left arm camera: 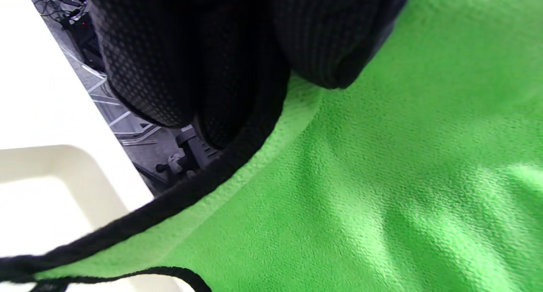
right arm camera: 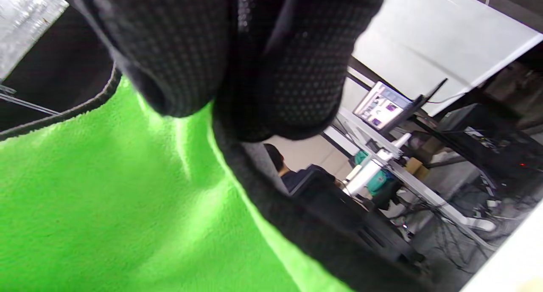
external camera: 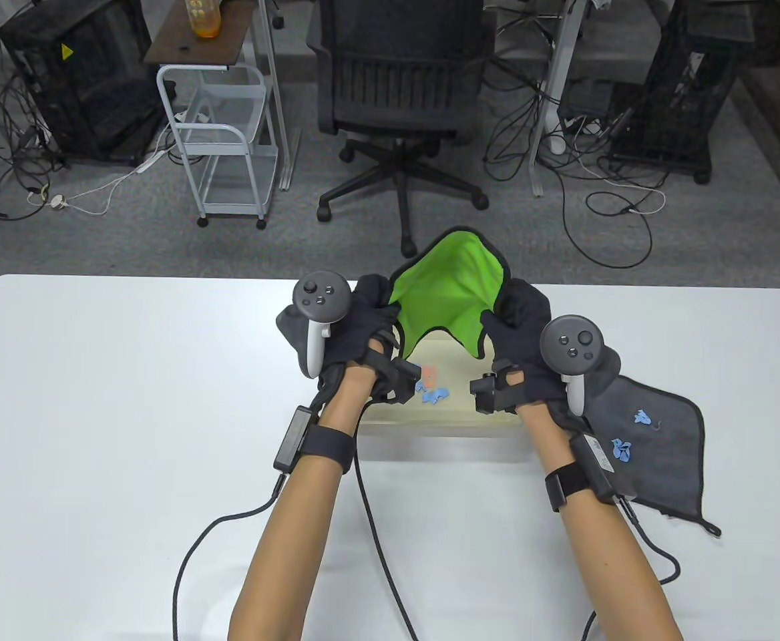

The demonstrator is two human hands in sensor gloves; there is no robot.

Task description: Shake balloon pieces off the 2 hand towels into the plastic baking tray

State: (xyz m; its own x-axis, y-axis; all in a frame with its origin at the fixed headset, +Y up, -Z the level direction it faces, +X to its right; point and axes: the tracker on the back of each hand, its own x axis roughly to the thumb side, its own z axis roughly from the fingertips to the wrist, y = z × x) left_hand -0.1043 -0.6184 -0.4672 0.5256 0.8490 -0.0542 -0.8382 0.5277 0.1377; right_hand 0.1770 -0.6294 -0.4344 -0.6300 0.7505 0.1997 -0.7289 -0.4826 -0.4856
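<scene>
A bright green hand towel (external camera: 445, 294) with a black hem hangs slack between both hands above the cream plastic baking tray (external camera: 443, 420). My left hand (external camera: 370, 304) grips its left edge and my right hand (external camera: 517, 310) grips its right edge. Blue balloon pieces (external camera: 433, 395) and a small orange piece (external camera: 429, 372) lie in the tray under my left wrist. A dark grey hand towel (external camera: 657, 447) lies flat on the table to the right, with blue balloon pieces (external camera: 622, 449) on it. The left wrist view shows gloved fingers (left arm camera: 169, 63) on the green towel (left arm camera: 382, 177); the right wrist view shows fingers (right arm camera: 271, 63) on the towel's hem (right arm camera: 127, 190).
The white table (external camera: 109, 414) spreads wide to the left and front. Glove cables (external camera: 376, 534) trail across it toward the front edge. An office chair (external camera: 400, 120) and a white wire cart (external camera: 226, 147) stand on the floor beyond the far edge. A person sits in the distance (right arm camera: 292, 173).
</scene>
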